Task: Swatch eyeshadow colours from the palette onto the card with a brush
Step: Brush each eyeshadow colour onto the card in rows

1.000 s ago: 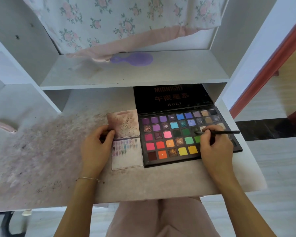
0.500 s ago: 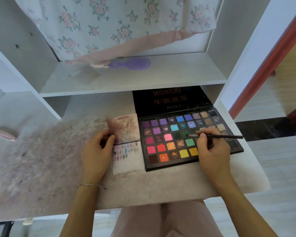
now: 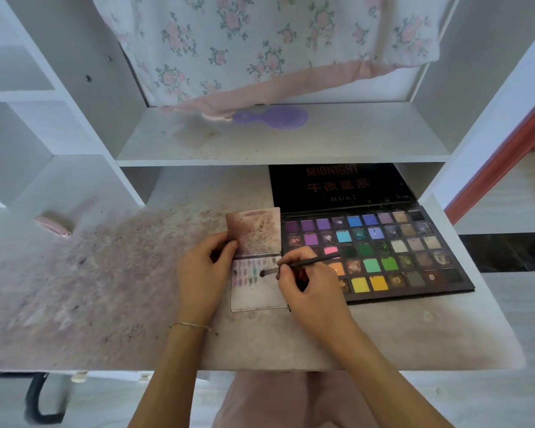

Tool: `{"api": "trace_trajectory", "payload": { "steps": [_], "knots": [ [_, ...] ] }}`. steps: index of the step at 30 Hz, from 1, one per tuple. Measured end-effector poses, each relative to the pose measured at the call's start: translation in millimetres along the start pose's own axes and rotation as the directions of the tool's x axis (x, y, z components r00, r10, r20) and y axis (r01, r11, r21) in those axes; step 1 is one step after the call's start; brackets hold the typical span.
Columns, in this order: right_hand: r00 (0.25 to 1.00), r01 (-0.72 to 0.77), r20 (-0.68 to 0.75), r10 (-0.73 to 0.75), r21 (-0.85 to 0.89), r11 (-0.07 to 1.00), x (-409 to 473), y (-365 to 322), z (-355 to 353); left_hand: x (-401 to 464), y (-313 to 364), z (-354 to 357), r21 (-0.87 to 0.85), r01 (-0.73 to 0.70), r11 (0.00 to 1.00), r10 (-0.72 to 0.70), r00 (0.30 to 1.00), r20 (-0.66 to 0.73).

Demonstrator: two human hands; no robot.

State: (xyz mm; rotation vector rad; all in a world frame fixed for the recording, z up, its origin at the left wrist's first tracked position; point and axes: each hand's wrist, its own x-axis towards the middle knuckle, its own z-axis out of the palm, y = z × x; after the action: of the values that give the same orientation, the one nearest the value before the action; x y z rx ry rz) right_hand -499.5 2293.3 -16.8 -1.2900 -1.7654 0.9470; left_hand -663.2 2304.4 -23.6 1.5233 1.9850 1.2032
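**Inspector:** Now, what surrounds the work, and does anything obstruct it?

**Me:** A shelf (image 3: 291,143) overhangs the worktop (image 3: 291,341); on it lies a purple hairbrush (image 3: 272,118), its handle end under a floral cloth (image 3: 260,41) hanging from above. A pink object (image 3: 53,225) sits far left. My right hand (image 3: 312,296) covers the palette's near-left pans.

**Inspector:** Materials and shapes?

**Me:** The palette (image 3: 383,251) is flat, black, lid open, with square pans, some matte, some glittery. The card (image 3: 255,291) is pale, rectangular, round-cornered, bearing small rows of colour marks. A powder-stained sheet (image 3: 254,231) lies just above it. The worktop is dusted with pinkish powder.

**Inspector:** Hands?

**Me:** My right hand pinches the thin dark brush (image 3: 294,266), tip on the card. My left hand (image 3: 203,273) grips the card's left edge, thumb at the stained sheet's corner.

**Inspector:** Anything unclear?

**Me:** The marks' exact colours are too small to tell. I cannot tell what the pink object is.
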Motion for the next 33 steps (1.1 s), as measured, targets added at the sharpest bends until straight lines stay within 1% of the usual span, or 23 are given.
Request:
{"api": "trace_trajectory", "payload": {
  "steps": [3, 12, 18, 25, 33],
  "knots": [
    [1.0, 0.001, 0.01, -0.001, -0.026, 1.0, -1.2, 0.3, 0.8, 0.3, -0.9, -0.2, -0.013, -0.007, 1.0, 0.007, 1.0, -0.002],
    [0.998, -0.023, 0.05, 0.023, -0.015, 1.0, 1.0, -2.1, -1.3, 1.6, -4.1, 1.4, -0.015, 0.009, 1.0, -0.009, 1.0, 0.004],
    [0.997, -0.003, 0.076, 0.01, -0.091, 0.996, 3.4, -0.9, 0.8, 1.4, -3.7, 1.8, -0.03, 0.021, 0.999, -0.021, 1.0, 0.004],
    [0.996, -0.007, 0.092, 0.015, -0.095, 0.995, 3.3, -0.3, -1.1, 1.7, -2.6, 1.9, -0.008, 0.021, 1.0, -0.021, 1.0, -0.003],
    [0.994, -0.007, 0.112, 0.018, -0.104, 0.995, 4.0, -1.6, -1.3, 1.8, -2.2, 2.1, -0.04, 0.021, 0.999, -0.021, 1.0, -0.001]
  ]
}}
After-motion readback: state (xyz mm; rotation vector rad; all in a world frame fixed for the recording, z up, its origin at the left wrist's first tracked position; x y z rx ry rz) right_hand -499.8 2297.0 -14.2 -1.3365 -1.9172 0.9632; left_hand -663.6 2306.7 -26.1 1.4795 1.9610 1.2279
